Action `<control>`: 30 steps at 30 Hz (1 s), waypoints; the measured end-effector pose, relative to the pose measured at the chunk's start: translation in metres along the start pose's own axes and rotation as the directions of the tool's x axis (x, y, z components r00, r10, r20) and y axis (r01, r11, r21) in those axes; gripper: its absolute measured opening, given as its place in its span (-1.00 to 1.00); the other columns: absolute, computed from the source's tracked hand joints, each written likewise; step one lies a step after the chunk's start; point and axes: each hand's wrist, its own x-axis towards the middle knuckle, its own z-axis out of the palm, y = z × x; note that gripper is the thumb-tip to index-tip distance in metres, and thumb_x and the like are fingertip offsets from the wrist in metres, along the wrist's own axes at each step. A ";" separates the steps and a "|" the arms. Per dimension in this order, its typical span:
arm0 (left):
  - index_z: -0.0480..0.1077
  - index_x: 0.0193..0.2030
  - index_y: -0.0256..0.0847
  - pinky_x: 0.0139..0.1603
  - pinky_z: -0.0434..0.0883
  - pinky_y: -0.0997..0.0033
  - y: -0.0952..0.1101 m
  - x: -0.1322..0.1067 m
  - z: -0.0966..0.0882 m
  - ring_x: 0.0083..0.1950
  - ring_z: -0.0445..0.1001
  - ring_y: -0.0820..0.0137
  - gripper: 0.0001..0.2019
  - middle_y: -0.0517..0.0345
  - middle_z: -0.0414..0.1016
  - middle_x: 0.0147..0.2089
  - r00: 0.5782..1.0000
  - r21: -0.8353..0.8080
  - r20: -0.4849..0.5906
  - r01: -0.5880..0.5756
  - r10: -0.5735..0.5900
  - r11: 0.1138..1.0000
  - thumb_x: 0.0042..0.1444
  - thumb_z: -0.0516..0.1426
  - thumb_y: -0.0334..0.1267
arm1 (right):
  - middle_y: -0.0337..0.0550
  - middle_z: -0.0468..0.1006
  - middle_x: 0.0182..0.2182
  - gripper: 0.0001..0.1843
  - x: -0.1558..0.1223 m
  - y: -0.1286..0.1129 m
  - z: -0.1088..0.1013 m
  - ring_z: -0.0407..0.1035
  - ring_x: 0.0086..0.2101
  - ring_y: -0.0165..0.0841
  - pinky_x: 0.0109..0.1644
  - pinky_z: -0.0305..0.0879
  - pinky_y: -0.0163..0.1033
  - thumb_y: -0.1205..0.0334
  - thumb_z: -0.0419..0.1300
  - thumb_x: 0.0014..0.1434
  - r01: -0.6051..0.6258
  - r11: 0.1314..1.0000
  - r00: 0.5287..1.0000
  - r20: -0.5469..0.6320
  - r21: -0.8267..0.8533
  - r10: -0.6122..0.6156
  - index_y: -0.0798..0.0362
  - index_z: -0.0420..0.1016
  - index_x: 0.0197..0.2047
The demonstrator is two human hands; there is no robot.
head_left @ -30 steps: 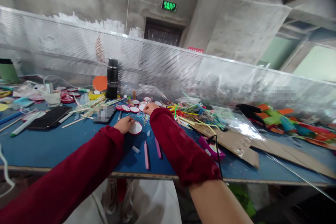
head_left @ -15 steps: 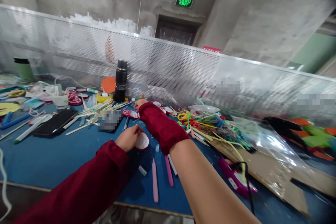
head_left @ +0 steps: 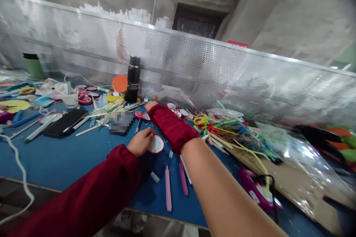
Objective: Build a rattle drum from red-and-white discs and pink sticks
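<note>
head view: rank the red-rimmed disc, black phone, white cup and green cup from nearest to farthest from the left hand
From the left hand:
1. red-rimmed disc, touching the hand on its right side.
2. black phone, off to the left.
3. white cup, just behind the phone.
4. green cup, far left at the back.

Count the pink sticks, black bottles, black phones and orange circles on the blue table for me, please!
pink sticks: 2
black bottle: 1
black phone: 1
orange circle: 1
Total: 5
</note>
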 end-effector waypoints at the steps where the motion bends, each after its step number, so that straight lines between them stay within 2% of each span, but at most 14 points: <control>1: 0.40 -0.29 -0.18 -0.32 0.31 0.42 0.000 0.000 0.001 -0.31 0.40 0.35 -0.80 0.13 0.46 -0.34 1.000 -0.011 -0.006 0.014 -0.014 1.000 0.14 0.00 -0.17 | 0.00 0.43 0.07 -0.61 -0.002 0.000 0.000 0.42 -0.03 -0.25 0.03 0.42 0.00 0.13 0.17 0.31 -0.015 1.000 1.000 0.007 -0.011 0.016 0.13 0.37 0.14; 3: 0.40 -0.27 -0.19 -0.33 0.32 0.42 -0.001 -0.001 0.005 -0.32 0.41 0.36 -0.79 0.13 0.46 -0.34 0.999 -0.018 -0.001 0.032 -0.032 0.999 0.17 -0.02 -0.19 | -0.01 0.44 0.06 -0.61 -0.004 -0.001 -0.002 0.42 -0.03 -0.24 0.03 0.42 0.00 0.12 0.18 0.30 -0.044 0.997 0.998 0.036 -0.060 0.046 0.12 0.38 0.13; 6: 0.43 -0.25 -0.19 -0.29 0.34 0.39 -0.001 -0.007 0.010 -0.31 0.43 0.34 -0.78 0.11 0.49 -0.34 0.999 0.016 0.049 0.008 -0.008 1.000 0.18 -0.01 -0.20 | -0.02 0.44 0.06 -0.62 -0.007 -0.001 -0.012 0.42 -0.02 -0.23 0.04 0.42 0.00 0.13 0.18 0.30 -0.075 0.994 0.997 0.014 -0.085 0.077 0.12 0.38 0.12; 9: 0.46 -0.23 -0.19 -0.24 0.34 0.36 0.000 -0.014 0.014 -0.27 0.43 0.33 -0.77 0.09 0.51 -0.30 0.994 0.019 0.098 -0.039 0.037 0.999 0.17 0.01 -0.18 | -0.03 0.45 0.05 -0.63 -0.009 0.002 -0.036 0.42 -0.04 -0.25 0.02 0.43 -0.01 0.13 0.19 0.30 -0.096 0.993 0.995 -0.036 -0.065 0.094 0.12 0.38 0.11; 11: 0.47 -0.23 -0.18 -0.28 0.32 0.37 0.003 -0.018 0.017 -0.30 0.41 0.34 -0.77 0.10 0.51 -0.30 0.993 -0.024 0.113 -0.036 0.039 0.999 0.15 0.03 -0.17 | -0.07 0.49 -0.01 -0.68 -0.014 0.005 -0.057 0.44 -0.07 -0.25 0.00 0.44 -0.05 0.14 0.19 0.29 -0.091 0.996 0.993 -0.078 -0.018 0.089 0.13 0.43 0.05; 14: 0.46 -0.28 -0.20 -0.39 0.25 0.41 0.012 -0.022 0.018 -0.41 0.35 0.39 -0.79 0.15 0.45 -0.41 0.992 -0.146 0.129 0.022 -0.003 0.989 0.08 0.08 -0.14 | -0.12 0.59 -0.18 -0.85 -0.036 0.011 -0.089 0.48 -0.17 -0.37 -0.06 0.44 -0.23 0.33 0.22 0.24 -0.063 0.994 0.990 -0.117 0.094 0.073 0.17 0.49 -0.11; 17: 0.43 -0.36 -0.23 -0.49 0.17 0.44 0.025 -0.024 0.016 -0.53 0.28 0.44 -0.80 0.21 0.35 -0.53 0.981 -0.312 0.174 0.140 -0.088 0.940 -0.03 0.15 -0.13 | -0.16 0.63 -0.28 -0.83 -0.078 0.015 -0.111 0.51 -0.31 -0.44 -0.24 0.46 -0.36 0.41 0.26 0.17 -0.045 0.974 0.994 -0.088 0.220 0.066 0.13 0.50 -0.13; 19: 0.42 -0.40 -0.23 -0.54 0.12 0.45 0.033 -0.025 0.012 -0.57 0.25 0.46 -0.77 0.22 0.33 -0.57 0.978 -0.373 0.177 0.168 -0.108 0.913 -0.05 0.17 -0.08 | -0.17 0.64 -0.31 -0.83 -0.116 0.015 -0.115 0.52 -0.35 -0.46 -0.30 0.46 -0.39 0.41 0.22 0.19 -0.031 0.946 0.998 -0.049 0.323 0.049 0.09 0.51 -0.13; 21: 0.38 -0.49 -0.22 -0.59 0.04 0.46 0.039 -0.027 0.008 -0.62 0.19 0.49 -0.68 0.25 0.26 -0.62 0.988 -0.399 0.128 0.136 -0.092 0.907 -0.01 0.18 0.03 | -0.15 0.64 -0.35 -0.87 -0.155 0.014 -0.112 0.53 -0.36 -0.43 -0.33 0.47 -0.36 0.36 0.25 0.16 -0.038 0.781 0.998 -0.008 0.623 0.055 0.10 0.52 -0.18; 23: 0.33 -0.55 -0.21 -0.62 -0.05 0.47 0.043 -0.029 0.006 -0.66 0.09 0.54 -0.58 0.31 0.15 -0.68 0.992 -0.402 0.097 0.110 -0.078 0.909 -0.03 0.21 0.14 | -0.19 0.63 -0.37 -0.88 -0.190 0.010 -0.104 0.52 -0.39 -0.43 -0.37 0.45 -0.37 0.29 0.30 0.10 -0.045 0.659 0.998 0.008 0.751 0.059 0.08 0.52 -0.25; 24: 0.33 -0.55 -0.22 -0.62 -0.08 0.48 0.044 -0.030 0.006 -0.67 0.05 0.56 -0.55 0.33 0.12 -0.69 0.994 -0.402 0.091 0.099 -0.068 0.910 -0.06 0.23 0.17 | -0.22 0.61 -0.42 -0.88 -0.204 0.008 -0.100 0.50 -0.42 -0.44 -0.42 0.40 -0.39 0.27 0.32 0.08 -0.045 0.645 0.998 0.000 0.763 0.070 0.07 0.52 -0.28; 27: 0.38 -0.43 -0.25 -0.61 -0.10 0.51 0.047 -0.032 0.009 -0.65 0.03 0.60 -0.50 0.37 0.16 -0.66 0.997 -0.427 0.073 0.033 -0.002 0.904 -0.21 0.32 0.19 | -0.29 0.55 -0.51 -0.89 -0.227 -0.002 -0.092 0.44 -0.47 -0.48 -0.46 0.30 -0.43 0.25 0.33 0.06 -0.032 0.707 0.997 -0.029 0.706 0.073 0.08 0.53 -0.34; 30: 0.34 -0.37 -0.24 -0.61 -0.07 0.54 0.046 -0.030 0.011 -0.65 0.01 0.63 -0.46 0.43 0.16 -0.63 0.997 -0.477 0.042 -0.036 0.064 0.878 -0.28 0.37 0.16 | -0.33 0.52 -0.52 -0.95 -0.225 -0.016 -0.094 0.40 -0.46 -0.52 -0.34 0.32 -0.40 0.33 0.33 0.03 0.042 0.821 0.995 -0.100 0.569 0.018 0.10 0.54 -0.40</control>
